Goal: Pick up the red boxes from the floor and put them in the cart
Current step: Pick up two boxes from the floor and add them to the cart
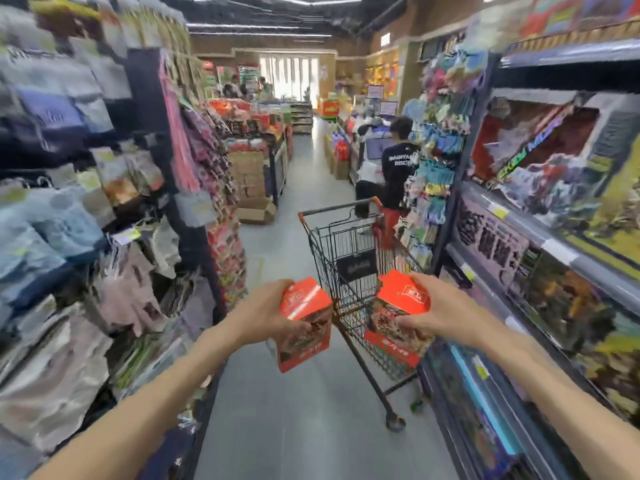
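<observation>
I hold two red boxes in front of me, one in each hand. My left hand (266,315) grips the left red box (304,327) from its left side; the box is tilted and shows a brown food picture. My right hand (436,311) grips the right red box (400,318) from its right side, and this box hangs over the near edge of the cart. The wire shopping cart (346,244), with an orange-tipped handle, stands just ahead against the right-hand shelves. What lies inside its basket is blurred.
Shelves packed with goods line both sides of a narrow grey aisle. A person in a black shirt (398,168) crouches beyond the cart on the right. Cardboard boxes (254,209) sit on the floor at the left, further along.
</observation>
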Available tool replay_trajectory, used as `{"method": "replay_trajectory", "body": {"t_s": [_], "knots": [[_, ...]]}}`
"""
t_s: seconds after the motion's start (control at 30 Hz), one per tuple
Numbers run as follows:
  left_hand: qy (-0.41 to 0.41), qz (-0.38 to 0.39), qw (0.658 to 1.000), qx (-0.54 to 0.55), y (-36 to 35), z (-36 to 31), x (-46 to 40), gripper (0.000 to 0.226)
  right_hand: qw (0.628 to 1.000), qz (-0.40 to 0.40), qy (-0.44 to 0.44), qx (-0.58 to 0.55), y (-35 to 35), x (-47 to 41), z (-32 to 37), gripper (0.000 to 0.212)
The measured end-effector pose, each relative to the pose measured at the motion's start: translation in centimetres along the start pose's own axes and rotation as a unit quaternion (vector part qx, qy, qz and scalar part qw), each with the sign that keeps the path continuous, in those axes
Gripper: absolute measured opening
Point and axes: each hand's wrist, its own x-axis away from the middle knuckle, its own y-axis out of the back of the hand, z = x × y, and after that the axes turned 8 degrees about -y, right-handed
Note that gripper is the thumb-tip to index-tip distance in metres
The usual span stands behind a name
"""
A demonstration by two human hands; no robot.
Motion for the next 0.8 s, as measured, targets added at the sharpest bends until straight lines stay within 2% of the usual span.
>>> {"method": "replay_trajectory", "body": {"t_s": [0.17, 0.37, 0.6, 0.8], "knots": [[0.056, -0.034, 0.998, 0.002, 2.6, 5.9, -6.5, 0.093, 0.999, 0.021, 0.042, 0.006, -1.1, -12.8, 1.9, 0.079], [0.062, -0.028, 0.998, 0.007, 3.3, 13.8, -17.1, 0.095, 0.999, 0.04, 0.025, -0.013, -3.6, -26.7, 2.2, 0.096], [-0.029, 0.009, 0.999, 0.011, 3.9, 20.6, -34.2, 0.094, 0.998, 0.027, -0.031, -0.051, -4.5, -39.6, 0.9, 0.091], [-0.141, 0.077, 0.987, 0.016, 0.8, 21.3, -50.4, 0.095, 0.991, -0.003, -0.124, -0.044, -3.1, -46.5, -3.9, 0.086]]}}
